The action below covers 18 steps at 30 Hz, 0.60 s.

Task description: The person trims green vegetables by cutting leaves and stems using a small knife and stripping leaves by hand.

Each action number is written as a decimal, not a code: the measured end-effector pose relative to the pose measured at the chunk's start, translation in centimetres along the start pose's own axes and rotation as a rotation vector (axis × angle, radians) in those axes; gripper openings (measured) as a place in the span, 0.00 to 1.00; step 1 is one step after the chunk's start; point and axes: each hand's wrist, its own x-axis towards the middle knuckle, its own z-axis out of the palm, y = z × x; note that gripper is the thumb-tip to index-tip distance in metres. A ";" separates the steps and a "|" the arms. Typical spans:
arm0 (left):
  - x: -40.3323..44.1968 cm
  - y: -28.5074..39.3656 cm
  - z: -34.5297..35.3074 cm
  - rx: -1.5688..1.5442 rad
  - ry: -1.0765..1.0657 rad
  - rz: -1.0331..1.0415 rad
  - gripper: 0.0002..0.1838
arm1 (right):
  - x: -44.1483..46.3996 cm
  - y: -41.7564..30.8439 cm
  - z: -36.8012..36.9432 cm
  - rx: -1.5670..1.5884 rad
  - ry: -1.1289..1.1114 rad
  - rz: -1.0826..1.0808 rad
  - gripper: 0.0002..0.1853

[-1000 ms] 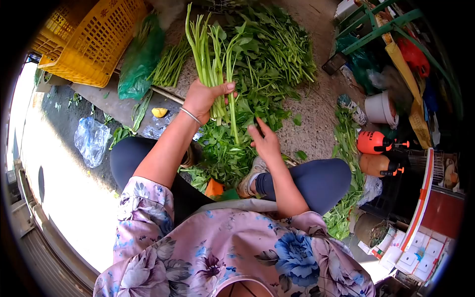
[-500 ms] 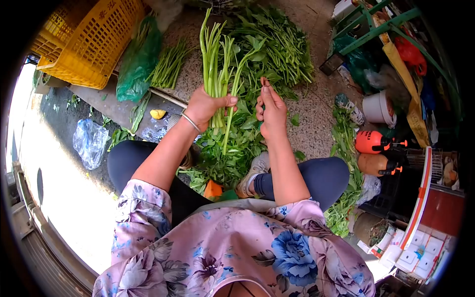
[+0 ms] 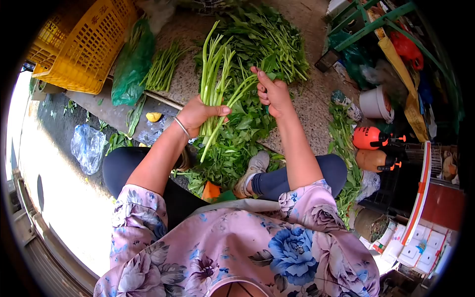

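My left hand (image 3: 199, 117), with a bracelet at the wrist, is closed around a bunch of long green leafy-vegetable stems (image 3: 213, 74). Most stems point up and away; one slants across to the right. At that stem's upper end, the thumb and fingers of my right hand (image 3: 273, 96) are pinched together on it, near some leaves. Below both hands lies a heap of loose green leaves (image 3: 225, 158). Farther off, a big pile of leafy stems (image 3: 277, 47) spreads over the ground. To its left sits a smaller bundle of trimmed stems (image 3: 166, 67).
A yellow plastic crate (image 3: 86, 47) stands at upper left beside a green plastic bag (image 3: 132, 69). A clear bag (image 3: 88, 148) lies on the left. At right are a white bucket (image 3: 377, 105), a red spray bottle (image 3: 367, 137), a brown one (image 3: 371, 161) and a green metal frame (image 3: 373, 27).
My right hand has moved left and closed on the end of the slanting stem, which now leans further right. My left hand still holds the bunch.
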 end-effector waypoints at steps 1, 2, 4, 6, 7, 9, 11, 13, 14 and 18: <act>0.0 -0.1 -0.3 -0.004 0.005 -0.002 0.15 | 0.4 0.5 -0.6 -0.001 -0.003 0.006 0.12; 0.1 -0.4 -0.5 0.023 -0.015 -0.013 0.14 | 1.1 1.3 -1.8 -0.226 0.198 0.017 0.12; 0.1 -0.5 -0.5 0.104 0.005 -0.011 0.13 | 0.4 0.5 -3.2 -0.457 0.296 0.171 0.16; 0.0 -0.6 -0.4 0.157 0.028 0.017 0.14 | -0.4 -0.9 -3.5 -0.295 0.126 0.236 0.15; 0.0 -0.7 -0.3 0.218 0.048 0.048 0.14 | -0.7 -1.1 -3.8 -0.123 -0.041 0.291 0.15; 0.4 -1.2 -1.1 0.300 0.017 0.063 0.19 | -0.4 -1.5 -4.1 0.032 -0.156 0.317 0.14; 0.8 -1.8 -1.5 0.770 0.089 0.197 0.19 | -0.1 -2.2 -4.0 -0.033 -0.340 0.446 0.14; 0.9 -1.8 -1.5 0.771 0.049 0.170 0.19 | 0.5 -2.3 -3.7 -0.108 -0.328 0.512 0.12; 1.1 -2.0 -1.6 0.875 0.064 0.222 0.19 | 0.8 -2.1 -3.7 -0.154 -0.342 0.542 0.13; 0.6 -1.2 -1.2 0.821 0.085 0.202 0.16 | 1.9 -0.8 -4.4 -0.466 -0.042 0.410 0.22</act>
